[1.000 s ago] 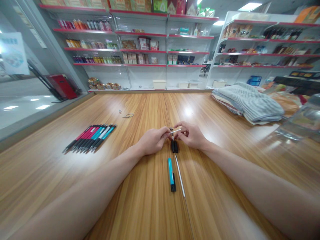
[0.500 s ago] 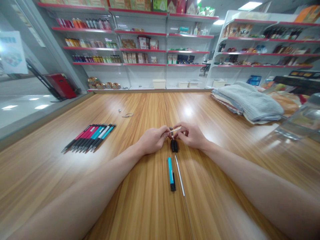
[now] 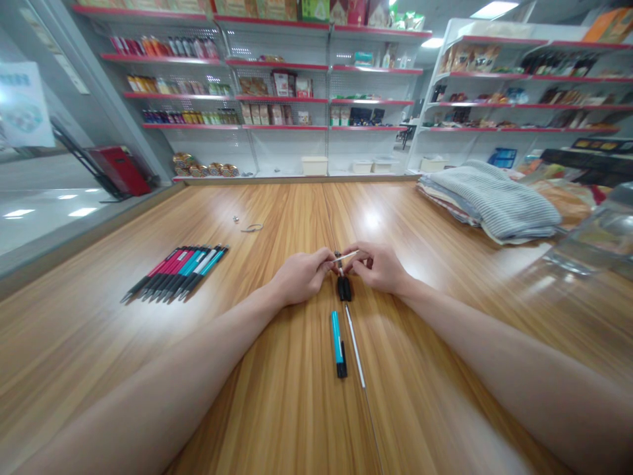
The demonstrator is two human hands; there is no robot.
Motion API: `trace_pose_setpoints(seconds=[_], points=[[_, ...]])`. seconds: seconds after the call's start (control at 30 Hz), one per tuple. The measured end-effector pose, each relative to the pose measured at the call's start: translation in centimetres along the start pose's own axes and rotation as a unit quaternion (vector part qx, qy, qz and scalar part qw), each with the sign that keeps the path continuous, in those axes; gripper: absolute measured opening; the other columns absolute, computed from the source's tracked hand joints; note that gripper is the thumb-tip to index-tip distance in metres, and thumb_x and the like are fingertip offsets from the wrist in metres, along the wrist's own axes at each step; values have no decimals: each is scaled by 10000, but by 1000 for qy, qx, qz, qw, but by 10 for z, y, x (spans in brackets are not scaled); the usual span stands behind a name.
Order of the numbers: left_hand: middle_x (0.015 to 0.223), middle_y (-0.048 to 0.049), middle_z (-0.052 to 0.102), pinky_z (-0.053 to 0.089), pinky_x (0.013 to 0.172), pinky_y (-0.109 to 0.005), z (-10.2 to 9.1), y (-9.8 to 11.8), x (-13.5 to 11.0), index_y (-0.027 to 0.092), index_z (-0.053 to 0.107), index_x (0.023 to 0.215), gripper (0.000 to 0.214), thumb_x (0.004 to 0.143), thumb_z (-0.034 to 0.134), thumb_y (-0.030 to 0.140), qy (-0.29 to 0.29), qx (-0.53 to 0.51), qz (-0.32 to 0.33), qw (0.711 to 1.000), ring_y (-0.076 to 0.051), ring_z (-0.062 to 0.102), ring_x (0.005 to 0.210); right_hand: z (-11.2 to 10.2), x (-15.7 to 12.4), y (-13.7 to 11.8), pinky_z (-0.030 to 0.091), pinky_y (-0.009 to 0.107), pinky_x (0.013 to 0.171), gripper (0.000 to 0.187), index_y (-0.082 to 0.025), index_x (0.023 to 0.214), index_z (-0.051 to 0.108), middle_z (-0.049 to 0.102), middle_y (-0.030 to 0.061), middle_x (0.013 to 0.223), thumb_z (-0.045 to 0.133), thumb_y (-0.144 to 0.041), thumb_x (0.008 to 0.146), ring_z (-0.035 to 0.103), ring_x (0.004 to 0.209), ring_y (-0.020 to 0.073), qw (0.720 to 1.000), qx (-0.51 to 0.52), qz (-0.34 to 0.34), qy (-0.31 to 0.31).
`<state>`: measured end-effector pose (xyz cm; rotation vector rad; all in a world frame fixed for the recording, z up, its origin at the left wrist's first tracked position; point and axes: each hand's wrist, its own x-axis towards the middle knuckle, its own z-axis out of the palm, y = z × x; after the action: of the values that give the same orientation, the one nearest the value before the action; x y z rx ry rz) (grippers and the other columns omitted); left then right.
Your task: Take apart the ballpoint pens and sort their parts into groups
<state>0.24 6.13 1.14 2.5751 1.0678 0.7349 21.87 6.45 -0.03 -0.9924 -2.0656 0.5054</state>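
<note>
A thin white pen refill (image 3: 346, 256) is held slantwise above the table. The fingertips of my left hand (image 3: 309, 274) pinch its left end. My right hand (image 3: 376, 267) has its fingers closed around the other end. Just below my fingertips two black pen grips (image 3: 344, 288) lie side by side, with small pen parts partly hidden by my fingers behind them. Nearer to me rest a turquoise pen barrel (image 3: 337, 340) with a black clip and end, and a second white refill (image 3: 355, 346) to its right.
Several assembled pens (image 3: 178, 272) lie in a row at the left. Farther back are a cable-like loop (image 3: 253, 228) and a small metal piece (image 3: 236, 219). Folded cloths (image 3: 494, 198) and a clear container (image 3: 593, 231) stand at the right. Stocked shelves (image 3: 277, 99) line the back.
The white refill and my right fingers have shifted very slightly. Everything on the table stays in place.
</note>
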Motion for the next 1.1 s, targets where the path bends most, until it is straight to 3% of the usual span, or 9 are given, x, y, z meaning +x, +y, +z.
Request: trace_pose_setpoints(seconds=[0.17, 0.37, 1.1], points=[[951, -4, 718, 452, 715, -259, -1, -1, -1, 223, 558, 979, 197, 955, 370, 277, 5, -25, 19, 1000, -159, 658, 822, -1, -3, 0, 466, 217, 517, 191, -156, 832, 612, 703, 11, 661, 490, -77, 708, 631, 545, 132, 999, 30, 13, 19], [982, -7, 712, 457, 748, -264, -2, 0, -2, 228, 552, 994, 190, 952, 375, 286, -11, -32, 32, 999, -162, 659, 862, -5, -6, -1, 442, 201, 489, 174, -146, 661, 618, 682, 12, 629, 469, -55, 658, 614, 531, 123, 999, 39, 11, -24], [949, -23, 714, 469, 731, -252, 2, -7, -2, 212, 563, 994, 161, 927, 420, 247, 3, -55, 72, 996, -165, 672, 850, -6, -7, -1, 444, 198, 525, 244, -117, 685, 681, 670, 13, 625, 458, -18, 668, 588, 541, 107, 996, 62, -37, -55]])
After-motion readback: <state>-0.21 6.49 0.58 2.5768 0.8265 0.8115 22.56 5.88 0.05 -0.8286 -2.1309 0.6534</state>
